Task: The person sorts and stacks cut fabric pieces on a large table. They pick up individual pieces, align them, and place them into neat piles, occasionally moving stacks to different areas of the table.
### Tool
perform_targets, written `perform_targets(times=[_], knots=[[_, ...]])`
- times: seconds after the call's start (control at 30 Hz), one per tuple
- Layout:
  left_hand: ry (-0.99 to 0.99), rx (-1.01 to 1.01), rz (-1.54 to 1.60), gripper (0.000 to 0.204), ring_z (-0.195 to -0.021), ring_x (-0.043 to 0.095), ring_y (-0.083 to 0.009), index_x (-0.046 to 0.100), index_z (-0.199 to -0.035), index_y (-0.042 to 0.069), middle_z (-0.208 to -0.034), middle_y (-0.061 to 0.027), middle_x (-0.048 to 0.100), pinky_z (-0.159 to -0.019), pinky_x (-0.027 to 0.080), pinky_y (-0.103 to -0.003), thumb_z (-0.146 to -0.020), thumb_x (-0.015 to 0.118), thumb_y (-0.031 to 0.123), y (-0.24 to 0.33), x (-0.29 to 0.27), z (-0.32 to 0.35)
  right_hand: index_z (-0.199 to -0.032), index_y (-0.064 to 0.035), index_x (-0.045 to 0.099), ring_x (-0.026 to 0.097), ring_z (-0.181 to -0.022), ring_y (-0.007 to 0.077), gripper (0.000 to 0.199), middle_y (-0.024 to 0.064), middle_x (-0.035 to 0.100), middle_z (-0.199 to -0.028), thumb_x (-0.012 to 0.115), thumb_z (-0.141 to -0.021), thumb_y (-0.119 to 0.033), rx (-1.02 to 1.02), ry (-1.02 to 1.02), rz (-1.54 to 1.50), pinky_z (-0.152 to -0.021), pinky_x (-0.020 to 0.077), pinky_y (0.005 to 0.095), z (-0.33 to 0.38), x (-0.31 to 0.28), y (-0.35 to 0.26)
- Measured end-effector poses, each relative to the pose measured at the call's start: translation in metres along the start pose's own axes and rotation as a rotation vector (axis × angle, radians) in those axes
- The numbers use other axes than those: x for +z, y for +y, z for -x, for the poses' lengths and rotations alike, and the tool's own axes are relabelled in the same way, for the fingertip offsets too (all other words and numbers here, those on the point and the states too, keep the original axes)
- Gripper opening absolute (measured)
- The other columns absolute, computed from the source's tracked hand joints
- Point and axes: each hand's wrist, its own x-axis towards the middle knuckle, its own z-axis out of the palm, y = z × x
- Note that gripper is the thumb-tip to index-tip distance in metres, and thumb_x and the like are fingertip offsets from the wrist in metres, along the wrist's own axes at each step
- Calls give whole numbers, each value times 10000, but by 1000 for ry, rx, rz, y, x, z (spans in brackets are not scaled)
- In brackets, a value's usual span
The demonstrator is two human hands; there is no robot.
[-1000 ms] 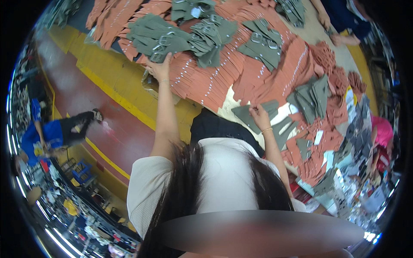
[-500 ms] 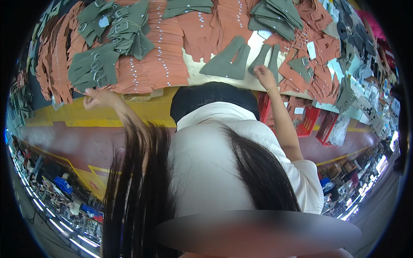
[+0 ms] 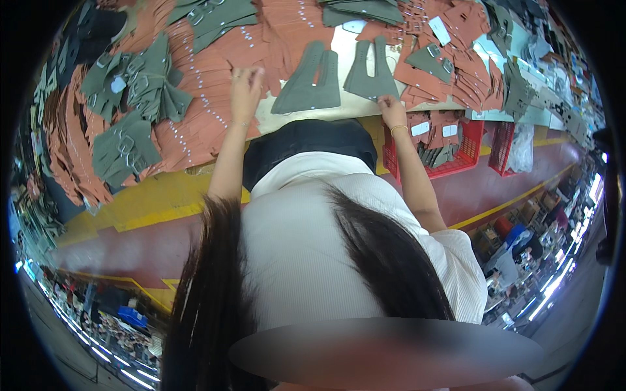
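Left hand (image 3: 247, 86) is slightly blurred, raised over orange strips (image 3: 189, 111) that carry rows of small white dots, its thumb and fingers loosely curled and apart, with nothing visible between them. Right hand (image 3: 392, 111) is at the near right corner of a narrow dark green forked piece (image 3: 367, 83), fingertips drawn together and touching its edge; whether they grip it cannot be told. That piece lies flat on the cream worktop (image 3: 345, 52), its two prongs pointing away from the person. Just left of it, between the hands, lies a broader green slit piece (image 3: 301, 98), apart from both. Green buckled straps (image 3: 150, 85) lie in a bunch on the orange strips at far left. To the right, a small green buckled piece (image 3: 425, 61) rests on orange pieces near a white card (image 3: 439, 30). Below the worktop's near edge, a red crate (image 3: 471, 144) contains orange labelled pieces (image 3: 445, 129).
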Motion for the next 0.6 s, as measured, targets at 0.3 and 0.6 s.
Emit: perform_targets(times=[0.3, 0.6], knots=[[-568, -59, -205, 306, -897, 587, -291, 613, -1003, 29, -951, -125, 617, -789, 462, -390, -833, 620, 283, -16, 53, 34, -1145, -70, 569, 517, -1061, 353, 503, 157, 512, -1205, 734, -717, -278, 4, 238, 320, -887, 432, 432, -23, -11, 1], [-565, -100, -525, 505, -938, 610, -348, 534, -1114, 1, -964, -217, 619, -798, 493, -427, -719, 739, 241, 7, 65, 36, -1019, -67, 531, 562, -990, 367, 393, 155, 581, -1102, 722, -732, -253, 93, 207, 288, -842, 447, 449, -17, -22, -33]])
